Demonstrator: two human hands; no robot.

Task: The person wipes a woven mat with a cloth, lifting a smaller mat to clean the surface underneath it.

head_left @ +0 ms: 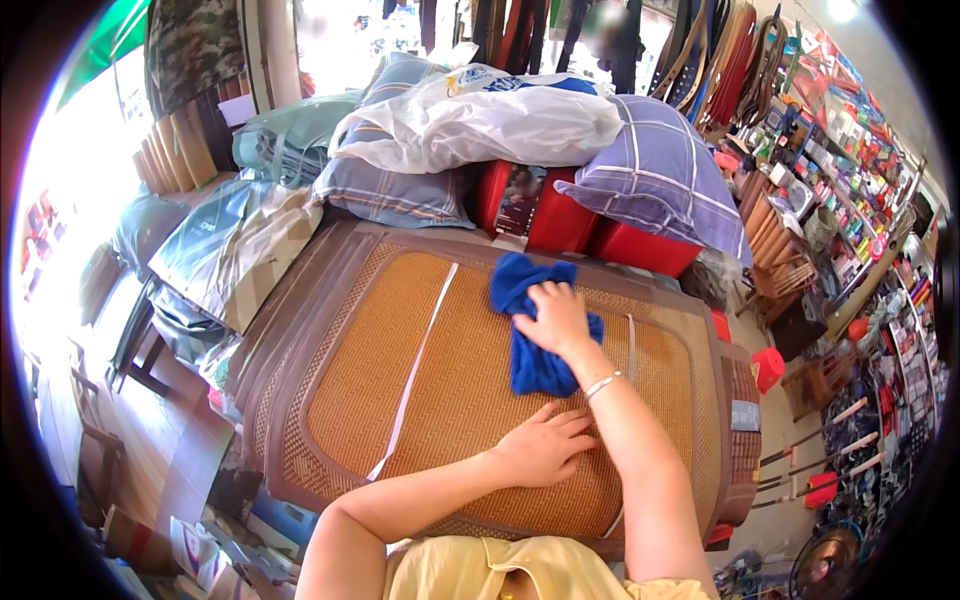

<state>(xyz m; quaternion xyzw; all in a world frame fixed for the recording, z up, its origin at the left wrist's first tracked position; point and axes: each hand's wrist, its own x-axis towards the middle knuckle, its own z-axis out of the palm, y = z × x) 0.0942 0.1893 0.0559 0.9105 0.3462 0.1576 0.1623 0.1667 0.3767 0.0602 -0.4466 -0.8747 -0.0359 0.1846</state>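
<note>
A woven brown sleeping mat (390,380) lies on top of a stack of similar mats in front of me, with white straps running across it. My right hand (553,315) presses on a crumpled blue cloth (540,368) at the mat's far middle, its fingers bent into the fabric. A bracelet circles that wrist. Nearer to me, my left hand (545,446) rests flat on the mat with its fingers spread and nothing in them.
Behind the mats sit checked pillows (660,165), a white plastic bag (480,125) and red boxes (645,247). Bagged goods (235,245) stand at the left. Crowded shelves (850,190), long-handled tools (820,465) and a red container (768,369) are on the right. Belts (700,60) hang at the back.
</note>
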